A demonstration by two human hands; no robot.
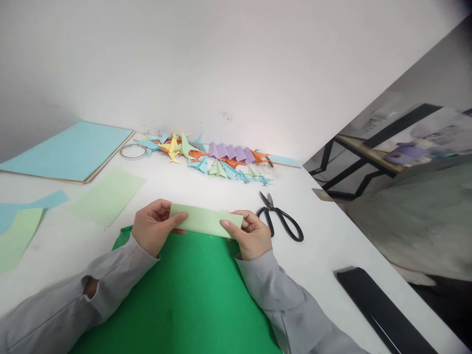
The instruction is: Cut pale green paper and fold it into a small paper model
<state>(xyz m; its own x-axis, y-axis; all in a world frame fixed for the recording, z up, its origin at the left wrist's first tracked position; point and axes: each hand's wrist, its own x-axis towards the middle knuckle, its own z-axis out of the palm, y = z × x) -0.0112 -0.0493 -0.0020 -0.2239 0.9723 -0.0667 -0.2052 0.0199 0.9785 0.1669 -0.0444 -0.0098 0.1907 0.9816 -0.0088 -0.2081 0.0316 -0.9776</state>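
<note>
Between my two hands stretches a light green paper strip (pixel 204 220), held level above the green cloth (pixel 195 290). My left hand (pixel 153 226) pinches its left end, thumb on the front face and fingers behind. At the opposite end, my right hand (pixel 254 233) grips the strip the same way. Just right of that hand lies a pair of black-handled scissors (pixel 285 221), blades slightly apart and pointing away from me. A light green paper sheet (pixel 110 194) rests on the table beyond my left hand.
Folded colourful paper pieces (pixel 191 152) line the wall, with a purple pleated paper (pixel 231 152) among them. Stacked coloured paper (pixel 81 150), a roll of tape (pixel 133 151) and paper offcuts (pixel 22 231) are on the left. A long black object (pixel 383 309) lies near the right edge.
</note>
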